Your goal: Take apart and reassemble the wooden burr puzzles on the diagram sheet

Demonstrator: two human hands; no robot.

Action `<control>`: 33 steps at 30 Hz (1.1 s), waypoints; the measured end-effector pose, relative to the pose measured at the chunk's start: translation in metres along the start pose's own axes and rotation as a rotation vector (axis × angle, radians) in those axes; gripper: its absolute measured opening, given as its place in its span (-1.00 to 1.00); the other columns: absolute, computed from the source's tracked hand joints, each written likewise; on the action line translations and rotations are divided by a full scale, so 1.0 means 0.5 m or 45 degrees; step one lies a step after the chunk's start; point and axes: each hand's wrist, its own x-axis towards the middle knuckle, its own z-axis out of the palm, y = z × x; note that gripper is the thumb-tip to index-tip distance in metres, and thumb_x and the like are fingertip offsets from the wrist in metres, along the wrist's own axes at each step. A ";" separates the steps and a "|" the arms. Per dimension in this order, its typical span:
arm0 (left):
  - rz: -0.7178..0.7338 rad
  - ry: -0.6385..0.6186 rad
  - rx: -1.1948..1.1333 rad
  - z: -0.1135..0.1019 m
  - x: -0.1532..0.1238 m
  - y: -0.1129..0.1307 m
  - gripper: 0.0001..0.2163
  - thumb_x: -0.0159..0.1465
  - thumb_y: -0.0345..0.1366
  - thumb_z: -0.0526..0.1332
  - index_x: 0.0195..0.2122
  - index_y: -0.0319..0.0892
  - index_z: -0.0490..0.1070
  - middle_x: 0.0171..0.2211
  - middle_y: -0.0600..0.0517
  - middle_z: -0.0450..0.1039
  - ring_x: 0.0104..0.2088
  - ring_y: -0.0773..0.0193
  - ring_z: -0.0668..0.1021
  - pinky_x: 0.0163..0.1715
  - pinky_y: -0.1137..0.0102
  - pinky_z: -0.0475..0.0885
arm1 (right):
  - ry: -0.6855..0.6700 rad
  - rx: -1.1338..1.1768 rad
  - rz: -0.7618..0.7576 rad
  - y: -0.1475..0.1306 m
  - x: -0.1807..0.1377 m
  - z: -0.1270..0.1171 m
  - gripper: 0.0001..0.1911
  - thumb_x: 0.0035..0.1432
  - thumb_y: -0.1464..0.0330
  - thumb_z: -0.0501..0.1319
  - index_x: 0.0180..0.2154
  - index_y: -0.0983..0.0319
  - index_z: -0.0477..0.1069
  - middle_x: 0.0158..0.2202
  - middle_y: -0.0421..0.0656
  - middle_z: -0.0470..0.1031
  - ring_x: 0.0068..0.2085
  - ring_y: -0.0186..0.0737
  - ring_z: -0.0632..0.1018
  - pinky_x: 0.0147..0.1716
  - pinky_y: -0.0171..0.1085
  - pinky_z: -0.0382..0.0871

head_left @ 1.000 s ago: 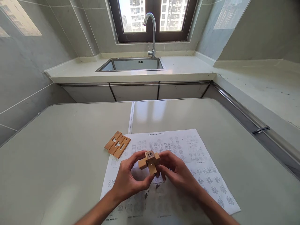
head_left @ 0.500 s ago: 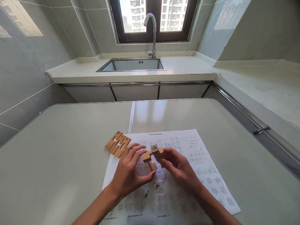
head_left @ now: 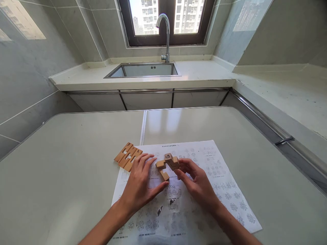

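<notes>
Interlocking wooden puzzle pieces [head_left: 168, 163] are joined together above the printed sheet [head_left: 199, 190], one end face bearing a dark number. My right hand [head_left: 198, 178] pinches them from the right between thumb and fingers. On the left, my left hand [head_left: 139, 182] is open in a wide curve around the pieces, fingers apart from the thumb. Its thumb tip lies close to the lowest notched piece; whether they touch I cannot tell. Behind my left fingers, several flat notched wooden pieces [head_left: 127, 157] with numbers lie side by side, partly over the sheet's corner.
The sheet lies on a pale table [head_left: 63, 163] with a seam strip [head_left: 143, 127]. Beyond its far edge runs a white counter [head_left: 201, 73] with a sink [head_left: 143, 77] and a tall faucet [head_left: 167, 37] below a window. A metal rail [head_left: 260, 114] runs along the right.
My left fingers have drawn slightly away from the joined pieces, opening a gap. The pieces have tilted a little in my right hand. The flat pieces and sheet stay put.
</notes>
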 end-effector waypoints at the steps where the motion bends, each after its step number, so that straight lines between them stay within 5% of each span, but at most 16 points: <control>1: -0.004 0.015 -0.016 -0.001 0.000 0.001 -0.36 0.30 -0.01 0.44 0.29 -0.14 0.29 0.24 -0.23 0.39 0.31 -0.20 0.37 0.26 -0.15 0.41 | 0.003 -0.010 -0.006 0.000 0.000 0.001 -0.68 0.41 0.08 0.28 0.02 0.15 0.50 -0.13 -0.07 0.63 -0.18 -0.08 0.59 -0.12 -0.07 0.53; 19: 0.066 0.206 -0.224 -0.012 0.005 0.014 -0.86 0.48 -0.36 0.22 0.03 -0.08 0.45 -0.01 -0.06 0.58 0.12 0.02 0.53 0.15 0.07 0.48 | -0.042 -0.076 -0.050 0.000 0.000 0.005 -0.71 0.41 0.12 0.27 0.00 0.16 0.51 -0.17 -0.07 0.64 -0.18 -0.09 0.60 -0.16 -0.11 0.53; 33: 0.011 0.169 -0.350 -0.009 0.003 0.008 -0.86 0.49 -0.40 0.22 0.03 -0.09 0.44 -0.01 -0.04 0.53 0.08 0.11 0.54 0.09 0.18 0.49 | -0.304 0.128 0.090 -0.008 0.005 -0.007 -0.73 0.40 0.16 0.29 0.01 0.17 0.51 -0.10 -0.07 0.62 -0.07 -0.07 0.62 -0.16 -0.15 0.51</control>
